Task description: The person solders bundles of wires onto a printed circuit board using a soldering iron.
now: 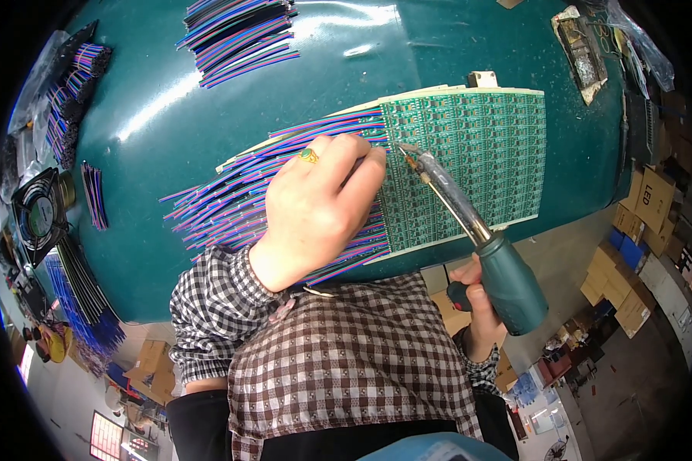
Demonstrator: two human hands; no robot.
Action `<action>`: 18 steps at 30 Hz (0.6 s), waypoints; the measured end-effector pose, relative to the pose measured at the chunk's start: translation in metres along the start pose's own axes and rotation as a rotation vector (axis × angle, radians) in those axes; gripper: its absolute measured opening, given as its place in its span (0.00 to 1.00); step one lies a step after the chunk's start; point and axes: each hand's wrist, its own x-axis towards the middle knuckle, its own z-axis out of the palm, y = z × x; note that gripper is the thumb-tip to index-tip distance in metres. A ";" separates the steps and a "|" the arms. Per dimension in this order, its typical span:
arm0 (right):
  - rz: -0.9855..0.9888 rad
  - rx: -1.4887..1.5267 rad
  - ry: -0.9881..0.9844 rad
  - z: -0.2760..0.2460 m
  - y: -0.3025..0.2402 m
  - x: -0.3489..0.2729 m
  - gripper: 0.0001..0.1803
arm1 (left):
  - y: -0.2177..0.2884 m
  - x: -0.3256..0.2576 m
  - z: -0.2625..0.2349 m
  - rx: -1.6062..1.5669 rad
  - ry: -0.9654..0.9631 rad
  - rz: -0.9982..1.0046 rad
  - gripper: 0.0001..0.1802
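A panel of small green circuit boards [473,157] lies on the table, with rows of thin blue, red and black wires [215,209] running leftward from its left edge. Over these wires rests my left hand [319,203], a ring on one finger. Its fingers are curled and pinched on a wire close to the panel's edge; the fingertips are partly hidden. My right hand [480,315] grips a green-handled soldering gun [513,284] at the near edge of the table. The gun's thin metal tip [407,156] points up and left, at the panel's left rows, near my left fingertips.
A wire bundle [238,38] lies at the far side of the green table [161,154]. More bundles [73,92] and a black fan [40,215] are along the left. A stained metal tray [580,54] sits far right. Cardboard boxes [646,200] stand beyond the right edge.
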 end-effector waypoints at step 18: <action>0.063 0.043 -0.010 0.000 -0.001 -0.004 0.27 | -0.001 -0.001 0.000 -0.016 -0.008 0.004 0.10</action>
